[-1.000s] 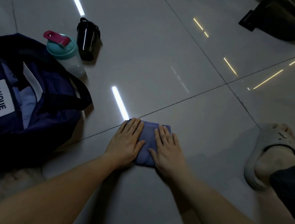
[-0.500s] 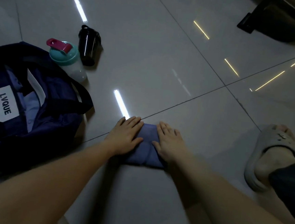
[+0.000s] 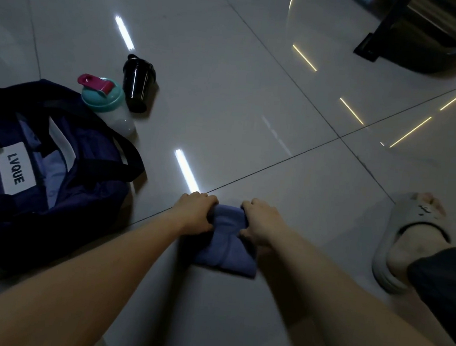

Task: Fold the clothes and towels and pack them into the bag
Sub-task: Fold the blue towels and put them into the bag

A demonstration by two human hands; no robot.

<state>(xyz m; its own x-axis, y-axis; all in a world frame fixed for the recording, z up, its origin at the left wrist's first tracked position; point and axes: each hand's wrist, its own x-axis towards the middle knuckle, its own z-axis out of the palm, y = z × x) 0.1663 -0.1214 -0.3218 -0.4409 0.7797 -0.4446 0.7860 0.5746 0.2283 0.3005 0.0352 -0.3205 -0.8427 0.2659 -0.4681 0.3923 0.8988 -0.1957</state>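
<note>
Both hands' fingertips are hidden under the folded blue cloth (image 3: 227, 244). The navy bag (image 3: 87, 188) is cut off at the left edge, its contents dim.

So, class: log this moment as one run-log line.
step: lift folded towel | left hand: gripping towel | right hand: gripping towel | bag: open, left of the hands | packed: not yet

Both bare arms reached forward and down, the left hand (image 3: 194, 212) and right hand (image 3: 262, 221) curled closed, knuckles up, close together.
</note>
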